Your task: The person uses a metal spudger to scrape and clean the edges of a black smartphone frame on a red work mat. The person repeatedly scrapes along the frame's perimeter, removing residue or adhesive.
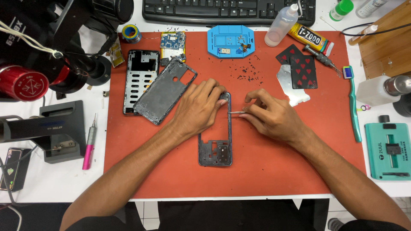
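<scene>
A dark phone frame (215,153) lies upright in the middle of the red work mat (265,171). My left hand (198,108) lies flat over its upper part and presses it down. My right hand (272,116) pinches thin metal tweezers (236,112), whose tips touch the frame's right edge. A grey phone back cover (164,91) lies tilted just left of my left hand, overlapping another phone chassis (140,78).
A blue parts tray (230,41), circuit board (172,42), glue tube (308,37), squeeze bottle (281,25) and playing cards (299,65) sit along the mat's far edge. A keyboard (227,10) lies behind. A microscope stand (47,51) is on the left, a toothbrush (353,105) and teal fixture (387,150) on the right.
</scene>
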